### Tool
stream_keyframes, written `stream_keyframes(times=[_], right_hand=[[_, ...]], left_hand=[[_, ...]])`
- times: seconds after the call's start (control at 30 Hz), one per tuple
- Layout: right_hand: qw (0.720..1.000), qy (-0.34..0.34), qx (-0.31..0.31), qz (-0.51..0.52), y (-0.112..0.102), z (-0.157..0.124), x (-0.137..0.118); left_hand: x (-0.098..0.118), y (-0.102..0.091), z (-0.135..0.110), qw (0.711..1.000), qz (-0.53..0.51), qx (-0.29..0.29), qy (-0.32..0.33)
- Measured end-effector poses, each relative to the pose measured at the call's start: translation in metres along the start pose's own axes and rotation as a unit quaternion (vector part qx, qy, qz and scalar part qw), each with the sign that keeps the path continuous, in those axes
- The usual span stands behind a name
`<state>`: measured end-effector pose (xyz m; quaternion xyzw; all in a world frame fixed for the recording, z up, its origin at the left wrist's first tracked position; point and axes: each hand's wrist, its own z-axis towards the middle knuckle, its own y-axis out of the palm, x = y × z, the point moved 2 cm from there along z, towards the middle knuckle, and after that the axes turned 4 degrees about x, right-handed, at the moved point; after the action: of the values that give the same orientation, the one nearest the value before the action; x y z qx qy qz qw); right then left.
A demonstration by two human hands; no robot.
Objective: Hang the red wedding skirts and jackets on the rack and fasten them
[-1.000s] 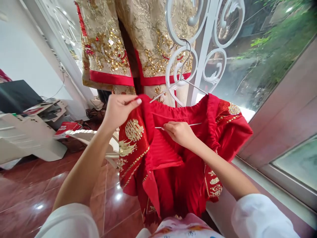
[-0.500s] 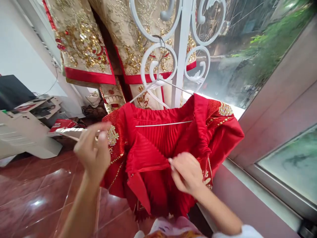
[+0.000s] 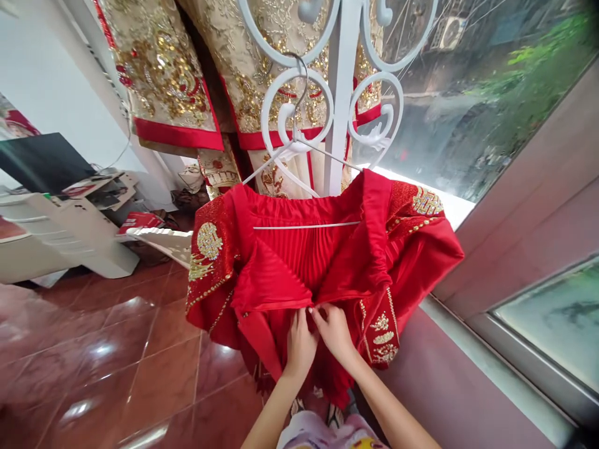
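Left hand [image 3: 302, 346] first: fingertips pinching the front edge of a gold-embroidered red satin garment [image 3: 327, 271], near its middle. Right hand [image 3: 333, 330]: thumb and finger pinching that edge just beside; I can't tell if a fastener sits between. The garment hangs from a thin metal wire hanger [image 3: 306, 226] at a white scrolled metal stand [image 3: 345, 93]. Handling, my guess: soft, fairly light, slippery, creases on its own; the raised gold beaded patches [image 3: 209, 241] look stiffer, likely to snag. Where I'd take hold, left to right: left end of the plain gathered red top band [image 3: 299, 207], off the beading; centre edge in fingertips, as the hands have it; right end of the band likewise. Tug hard and it could slide off the hanger. Containers: far left, an off-white open shelf unit [image 3: 105, 240] holding small clutter [image 3: 112, 194], too blurred to name; then a red cardboard-looking box [image 3: 143, 221], contents not visible to me.
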<state>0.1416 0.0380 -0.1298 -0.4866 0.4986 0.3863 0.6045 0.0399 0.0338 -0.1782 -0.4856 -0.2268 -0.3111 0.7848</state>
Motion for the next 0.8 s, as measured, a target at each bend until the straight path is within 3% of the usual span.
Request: stream_keyframes(times=[0.1,0.27,0.5,0.6,0.7,0.73,0.8], right_hand=[[0.989,0.071,-0.02,0.126,0.002,-0.005,0.003],[0.965,0.16,-0.013,0.206,0.005,-0.02,0.003],[0.938,0.171,0.044,0.298,0.003,-0.034,-0.038],[0.965,0.094,0.056,0.237,-0.004,-0.03,-0.062],[0.995,-0.061,0.069,0.036,-0.019,-0.039,-0.087],[0.988,-0.128,0.085,-0.031,-0.027,-0.048,-0.096],[0.947,-0.268,0.126,-0.125,-0.046,-0.077,-0.117]], left_hand=[[-0.003,0.001,0.005,0.999,0.029,-0.038,-0.002],[-0.003,-0.006,0.003,0.994,0.031,-0.103,0.019],[0.0,-0.008,-0.006,0.987,0.027,-0.155,0.023],[0.004,-0.01,-0.004,0.985,0.023,-0.17,0.019],[0.014,-0.026,-0.002,0.98,-0.014,-0.2,0.021],[0.017,-0.037,-0.001,0.976,-0.041,-0.211,0.02],[0.025,-0.064,0.0,0.975,-0.1,-0.197,0.026]])
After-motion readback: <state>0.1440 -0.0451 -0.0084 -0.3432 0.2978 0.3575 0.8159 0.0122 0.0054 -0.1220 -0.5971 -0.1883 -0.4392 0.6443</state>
